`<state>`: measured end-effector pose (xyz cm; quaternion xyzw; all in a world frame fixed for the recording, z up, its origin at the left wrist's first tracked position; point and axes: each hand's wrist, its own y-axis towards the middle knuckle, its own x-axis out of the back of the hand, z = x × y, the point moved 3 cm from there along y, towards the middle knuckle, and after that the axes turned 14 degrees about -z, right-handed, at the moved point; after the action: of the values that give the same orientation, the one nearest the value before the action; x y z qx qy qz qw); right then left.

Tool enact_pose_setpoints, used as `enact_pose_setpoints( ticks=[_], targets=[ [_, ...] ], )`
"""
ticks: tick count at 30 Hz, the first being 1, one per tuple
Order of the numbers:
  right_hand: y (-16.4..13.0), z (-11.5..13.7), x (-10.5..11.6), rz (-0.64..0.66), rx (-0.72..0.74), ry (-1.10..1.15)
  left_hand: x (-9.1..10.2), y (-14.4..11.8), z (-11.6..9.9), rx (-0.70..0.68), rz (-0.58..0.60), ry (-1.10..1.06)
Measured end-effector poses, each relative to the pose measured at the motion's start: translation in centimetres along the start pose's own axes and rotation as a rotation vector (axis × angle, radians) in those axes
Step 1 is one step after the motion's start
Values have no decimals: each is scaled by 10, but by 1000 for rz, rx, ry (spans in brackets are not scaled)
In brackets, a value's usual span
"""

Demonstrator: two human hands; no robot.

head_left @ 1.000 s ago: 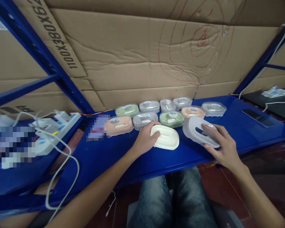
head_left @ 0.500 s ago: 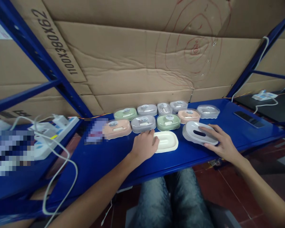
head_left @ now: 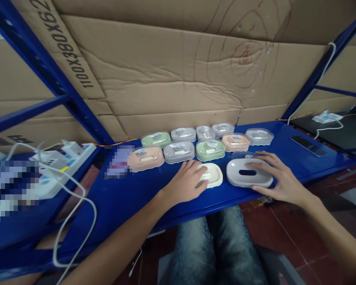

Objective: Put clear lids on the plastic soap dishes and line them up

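My left hand (head_left: 191,180) is closed over the left end of a cream oval tray (head_left: 216,179) lying on the blue table, fingers on its raised middle. My right hand (head_left: 277,180) grips the right end of a pale grey oval soap box (head_left: 234,180), with fingers behind and the thumb along the front edge. A dark slot (head_left: 247,172) shows in the middle of this box. Just behind it, a clear plastic lid (head_left: 240,155) is partly hidden by the box and my fingers. Beyond my hands stand several lidded soap boxes, among them a green one (head_left: 210,155) and a grey one (head_left: 178,157).
A peach soap box (head_left: 148,163) sits at the row's left end. On the table's right lies a phone (head_left: 308,145). Power strips with white cables (head_left: 84,198) are at left. A cardboard wall (head_left: 154,67) closes off the back, between blue shelf posts (head_left: 86,114).
My left hand has slid right, further over the cream tray. The grey box in my right hand has turned level and shifted slightly nearer, and a clear lid now shows behind it.
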<state>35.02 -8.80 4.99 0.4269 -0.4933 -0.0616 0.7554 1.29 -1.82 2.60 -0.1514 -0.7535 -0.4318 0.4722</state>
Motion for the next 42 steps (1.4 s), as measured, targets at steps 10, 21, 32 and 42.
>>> enact_pose_setpoints(
  ticks=[10,21,32,42],
  targets=[
    [6,17,-55,102,112,16,0,7,7,68,-26,-46],
    [0,10,-58,-17,17,47,17,6,6,-12,-16,-149],
    [-1,10,-57,7,-75,70,38,5,34,118,135,-269],
    [0,9,-59,22,-101,60,32,4,37,139,190,-196]
  ],
)
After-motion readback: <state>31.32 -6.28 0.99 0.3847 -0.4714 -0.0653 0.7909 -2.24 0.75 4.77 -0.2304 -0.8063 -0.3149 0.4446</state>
